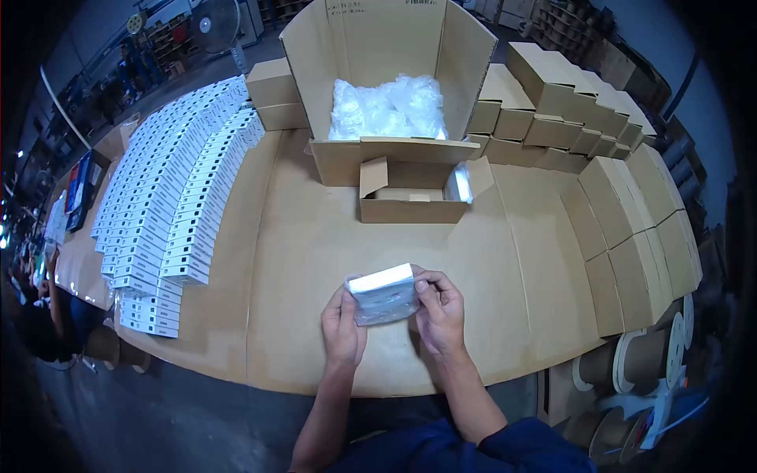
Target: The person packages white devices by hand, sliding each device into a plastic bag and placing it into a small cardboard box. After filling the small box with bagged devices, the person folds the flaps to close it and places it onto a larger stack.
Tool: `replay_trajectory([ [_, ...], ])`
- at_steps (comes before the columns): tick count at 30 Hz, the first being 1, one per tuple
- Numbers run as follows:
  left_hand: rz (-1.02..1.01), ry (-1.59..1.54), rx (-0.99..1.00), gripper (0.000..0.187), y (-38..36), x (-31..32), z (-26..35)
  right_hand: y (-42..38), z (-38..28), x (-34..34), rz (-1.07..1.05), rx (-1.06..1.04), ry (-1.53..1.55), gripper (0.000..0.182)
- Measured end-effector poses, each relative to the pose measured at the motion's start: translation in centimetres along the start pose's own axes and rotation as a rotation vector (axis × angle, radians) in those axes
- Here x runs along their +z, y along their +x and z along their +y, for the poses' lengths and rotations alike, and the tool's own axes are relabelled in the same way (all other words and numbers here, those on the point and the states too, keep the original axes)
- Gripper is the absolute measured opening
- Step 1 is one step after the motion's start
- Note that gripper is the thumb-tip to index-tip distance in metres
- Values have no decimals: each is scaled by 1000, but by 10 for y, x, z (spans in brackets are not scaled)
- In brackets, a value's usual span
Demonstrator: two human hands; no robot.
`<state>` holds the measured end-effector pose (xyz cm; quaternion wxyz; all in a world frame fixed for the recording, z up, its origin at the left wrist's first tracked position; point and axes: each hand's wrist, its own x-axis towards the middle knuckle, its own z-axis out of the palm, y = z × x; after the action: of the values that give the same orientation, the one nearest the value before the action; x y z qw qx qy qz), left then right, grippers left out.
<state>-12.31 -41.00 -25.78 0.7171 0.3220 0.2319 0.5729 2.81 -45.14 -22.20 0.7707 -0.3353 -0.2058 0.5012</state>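
Over the near middle of the table I hold a small white box (384, 279), its lower part covered by a clear bubble wrap bag (386, 307). My left hand (342, 329) is closed on the left end, thumb on the near face. At the right end, the fingers of my right hand (441, 315) pinch the same wrapped box near its upper corner. Beyond my hands stands an open small brown carton (414, 212) with its side flaps out. A white wrapped piece (459, 184) stands inside its right end.
Behind it, a large open carton (386, 47) holds a heap of clear bubble bags (386, 110). Stacked white boxes (185, 201) line the left side. Closed brown cartons (623, 229) are stacked on the right. Cable spools (646, 355) stand beyond the right table edge; a person (51, 315) is at far left.
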Motion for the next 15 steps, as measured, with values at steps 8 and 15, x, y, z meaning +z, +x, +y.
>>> replay_trajectory([
  [8,181,56,138,28,0,9,-2,-6,-6,13,108,-129,-420,20],
  [15,185,430,367,17,6,21,10,-4,-25,20,-63,-183,-605,19],
])
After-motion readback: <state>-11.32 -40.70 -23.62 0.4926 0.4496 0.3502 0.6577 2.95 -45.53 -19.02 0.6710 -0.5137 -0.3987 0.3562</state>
